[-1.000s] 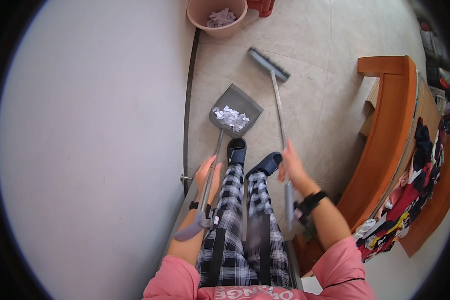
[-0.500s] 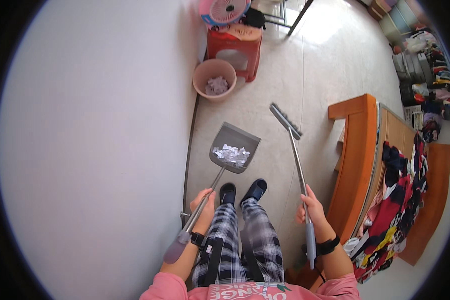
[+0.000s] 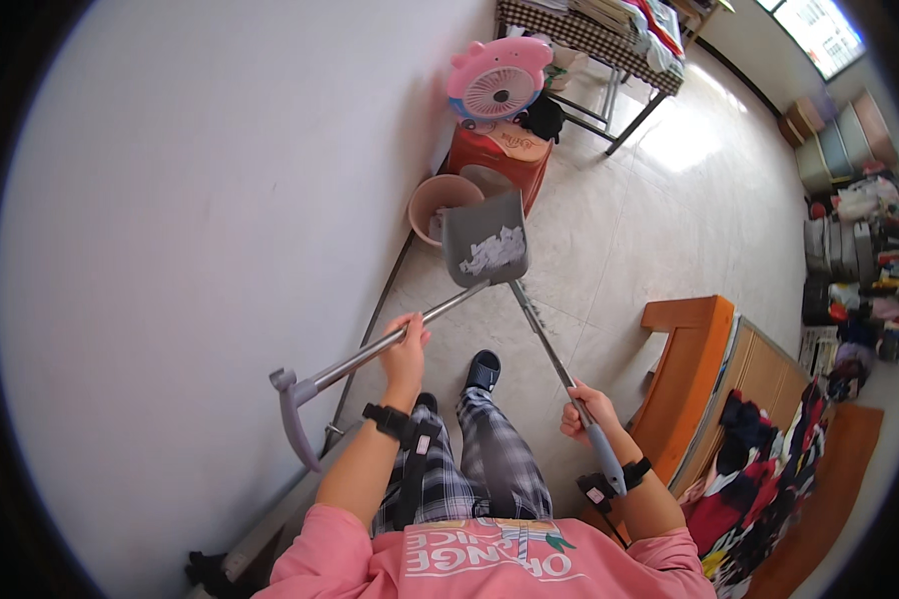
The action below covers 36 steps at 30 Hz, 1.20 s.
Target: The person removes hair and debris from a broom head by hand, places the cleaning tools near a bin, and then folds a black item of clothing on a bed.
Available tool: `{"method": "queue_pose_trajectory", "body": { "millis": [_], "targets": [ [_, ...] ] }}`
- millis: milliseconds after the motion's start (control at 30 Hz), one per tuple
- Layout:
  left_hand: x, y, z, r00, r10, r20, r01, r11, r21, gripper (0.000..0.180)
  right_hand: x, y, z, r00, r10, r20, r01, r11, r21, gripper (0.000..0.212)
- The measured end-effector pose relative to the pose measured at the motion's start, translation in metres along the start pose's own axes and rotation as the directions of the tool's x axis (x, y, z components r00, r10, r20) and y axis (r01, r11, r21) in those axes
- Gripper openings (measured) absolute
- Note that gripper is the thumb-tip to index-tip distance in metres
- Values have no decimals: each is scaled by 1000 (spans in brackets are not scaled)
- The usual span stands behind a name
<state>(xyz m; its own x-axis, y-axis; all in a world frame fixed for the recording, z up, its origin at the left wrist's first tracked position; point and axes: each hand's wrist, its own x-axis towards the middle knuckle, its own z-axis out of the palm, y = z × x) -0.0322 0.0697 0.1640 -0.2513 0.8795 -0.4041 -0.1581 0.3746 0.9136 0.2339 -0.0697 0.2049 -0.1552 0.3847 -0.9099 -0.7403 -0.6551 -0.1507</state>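
Note:
My left hand [image 3: 404,349] is closed round the metal handle of a grey dustpan [image 3: 469,222]. White paper scraps [image 3: 495,252] lie in the pan, which hangs in front of a pink waste bin [image 3: 420,212] and hides part of it. Some paper shows inside the bin. Gripped in my right hand [image 3: 587,407] is a broom [image 3: 546,339] with a metal shaft and grey grip. Its far end lies under or behind the dustpan, so the head is mostly hidden; only some dark bristles show beside the shaft.
Behind the bin a red stool [image 3: 497,160] bears a pink fan [image 3: 499,88]. Farther back stands a table with a checked cloth [image 3: 579,38]. To my right is a wooden bed frame [image 3: 684,384] with heaped clothes [image 3: 744,489]. A white wall [image 3: 200,240] runs along my left.
The dustpan has come up and forward to the bin, its handle swinging outward to the left. The broom has shifted left, its head now behind the pan. I have stepped forward.

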Motion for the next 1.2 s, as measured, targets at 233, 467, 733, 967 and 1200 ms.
{"method": "queue_pose_trajectory", "body": {
  "millis": [233, 467, 733, 967, 1200],
  "targets": [
    [27, -1, 39, 973, -188, -136, 145, 950, -275, 23, 2, -37, 31, 992, 121, 43, -118, 991, -63, 61],
    [53, -13, 34, 944, -311, -111, 227, 856, -464, 28, 2, -53, 72, 991, 134, 30, -132, 990, -47, 12],
    [86, -12, 32, 907, -413, -86, 278, 737, -616, 38, 9, -59, 113, 984, 164, 65, -168, 984, 60, 14],
    [110, -12, 24, 869, -493, -43, 317, 621, -717, 48, 14, -57, 149, 993, 120, 17, -120, 992, -28, 15],
    [128, -15, 21, 843, -536, -38, 263, 474, -840, 57, 17, -55, 171, 994, 107, -27, -108, 993, -49, 18]
  ]
}}
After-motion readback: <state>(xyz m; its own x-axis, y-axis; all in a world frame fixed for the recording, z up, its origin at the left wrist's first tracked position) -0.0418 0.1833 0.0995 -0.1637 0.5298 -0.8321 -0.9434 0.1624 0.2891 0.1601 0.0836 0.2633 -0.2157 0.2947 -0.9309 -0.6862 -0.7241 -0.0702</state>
